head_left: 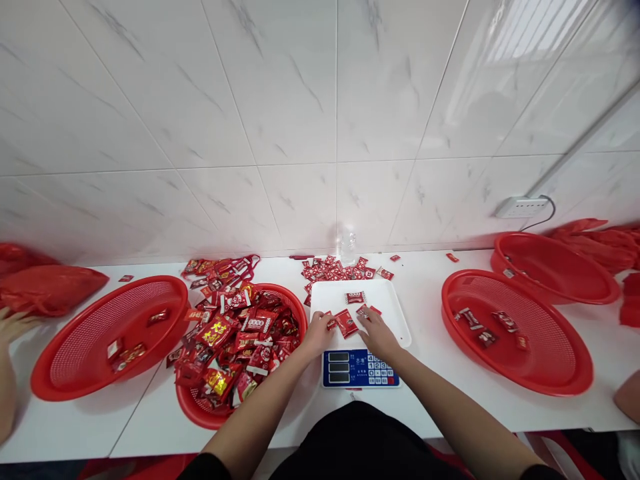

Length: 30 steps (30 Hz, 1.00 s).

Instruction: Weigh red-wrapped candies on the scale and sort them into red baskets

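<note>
Both hands are over the white tray (400, 313) of a digital scale with a blue keypad panel (350, 377). At the tray's left side, my left hand (318, 335) has its fingers closed on a small red wrapped packet (330, 323). My right hand (380, 337) pinches another small red packet with its fingertips, partly covering it. Between the hands lies a larger red packet (347, 323) on the tray. One more wrapped packet (355, 297) rests farther back. Left of the scale stands a red basket (299, 308) heaped with red and gold packets (250, 340).
Loose red packets (335, 269) lie behind the scale, beside a clear bottle (347, 245). Red baskets with a few packets stand left (65, 373) and right (560, 333). Another person's hand (15, 327) rests at far left, near a red bag (55, 290).
</note>
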Each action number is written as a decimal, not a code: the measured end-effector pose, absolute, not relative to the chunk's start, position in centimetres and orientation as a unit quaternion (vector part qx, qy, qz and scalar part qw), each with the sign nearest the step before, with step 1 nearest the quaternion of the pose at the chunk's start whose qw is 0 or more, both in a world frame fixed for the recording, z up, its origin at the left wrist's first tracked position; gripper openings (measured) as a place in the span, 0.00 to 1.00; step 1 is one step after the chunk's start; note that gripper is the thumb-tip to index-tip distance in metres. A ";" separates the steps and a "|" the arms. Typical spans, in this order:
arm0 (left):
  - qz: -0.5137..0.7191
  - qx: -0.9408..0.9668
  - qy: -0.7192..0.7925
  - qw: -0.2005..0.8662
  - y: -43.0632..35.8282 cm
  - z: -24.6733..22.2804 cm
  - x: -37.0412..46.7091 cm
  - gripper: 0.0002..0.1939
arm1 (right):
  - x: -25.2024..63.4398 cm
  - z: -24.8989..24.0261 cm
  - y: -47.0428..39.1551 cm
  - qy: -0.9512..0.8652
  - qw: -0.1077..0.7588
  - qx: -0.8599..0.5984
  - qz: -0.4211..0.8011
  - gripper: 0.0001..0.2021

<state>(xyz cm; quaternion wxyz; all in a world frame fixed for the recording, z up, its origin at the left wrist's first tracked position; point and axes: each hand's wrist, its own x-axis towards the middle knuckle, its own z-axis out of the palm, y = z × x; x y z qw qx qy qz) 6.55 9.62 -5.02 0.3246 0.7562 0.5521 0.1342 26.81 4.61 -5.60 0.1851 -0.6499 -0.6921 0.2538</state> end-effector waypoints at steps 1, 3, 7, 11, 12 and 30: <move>0.136 0.755 0.550 0.330 9.7 -5.1 6.7 0.15 | 27.4 -5.8 4.7 -0.678 0.192 -0.663 0.253 0.23; 0.139 0.754 0.546 0.338 10.1 -5.4 7.2 0.16 | 28.3 -6.0 5.1 -0.649 0.206 -0.686 0.256 0.24; 0.153 0.757 0.521 0.362 11.0 -5.6 8.6 0.24 | 28.8 -5.8 5.7 -0.635 0.232 -0.678 0.287 0.25; 0.157 0.783 0.476 0.368 11.4 -5.2 9.5 0.34 | 28.8 -5.6 5.9 -0.642 0.255 -0.655 0.307 0.25; 0.152 0.792 0.471 0.358 11.4 -5.1 9.7 0.38 | 29.0 -5.7 6.0 -0.635 0.258 -0.660 0.306 0.25; 0.044 0.861 0.407 0.301 12.3 -4.2 12.5 0.37 | 30.4 -6.9 4.3 -0.591 0.305 -0.669 0.331 0.23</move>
